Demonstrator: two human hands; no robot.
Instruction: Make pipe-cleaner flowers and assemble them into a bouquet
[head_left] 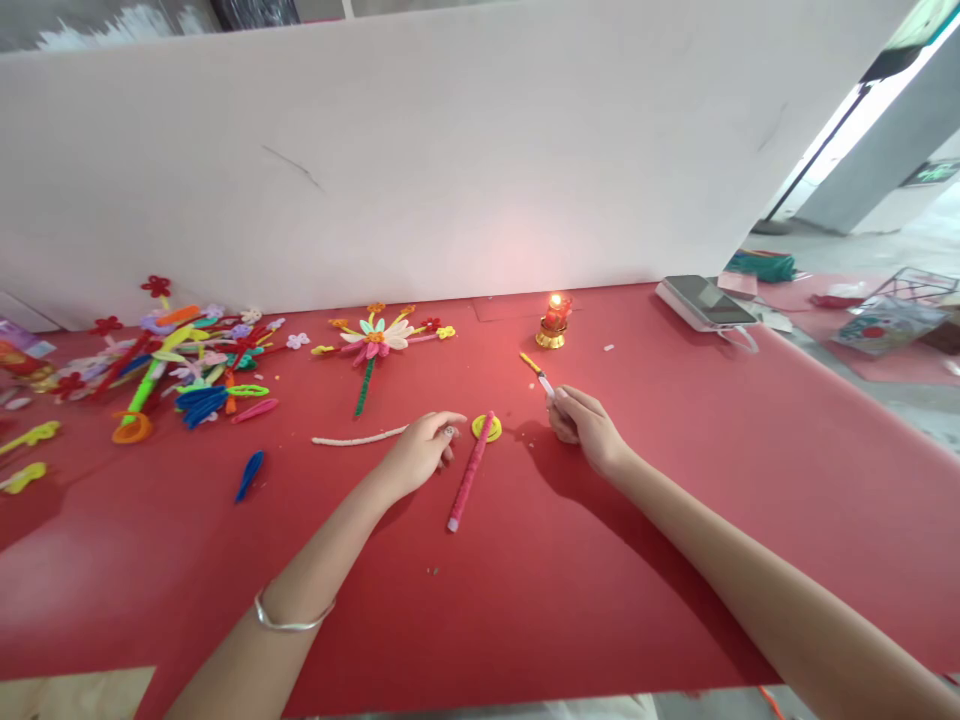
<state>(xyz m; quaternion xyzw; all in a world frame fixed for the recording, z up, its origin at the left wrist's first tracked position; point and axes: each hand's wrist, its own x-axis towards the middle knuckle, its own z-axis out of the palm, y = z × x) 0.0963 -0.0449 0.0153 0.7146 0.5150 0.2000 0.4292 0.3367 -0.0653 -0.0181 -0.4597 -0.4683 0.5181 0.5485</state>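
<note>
My left hand (pixel 424 450) hovers low over the red tabletop, fingers apart and loosely bent. A white fuzzy pipe cleaner (pixel 356 441) runs behind this hand, its far end hidden. Just right of its fingertips, a pink wrapped stick (pixel 471 475) lies across a yellow coiled disc (pixel 489 428). My right hand (pixel 583 425) is closed around a thin white stick (pixel 547 385) with a dark section and yellow tip; its exact kind is unclear. Beyond that tip burns a red candle (pixel 556 317) in a gold holder.
A pipe-cleaner flower (pixel 373 338) with a green stem lies left of the candle. Many colourful pipe-cleaner pieces (pixel 202 350) are heaped at the left, with a blue loop (pixel 250 475) nearer me. A white power bank (pixel 705 303) sits back right, before a white upright panel (pixel 450 160).
</note>
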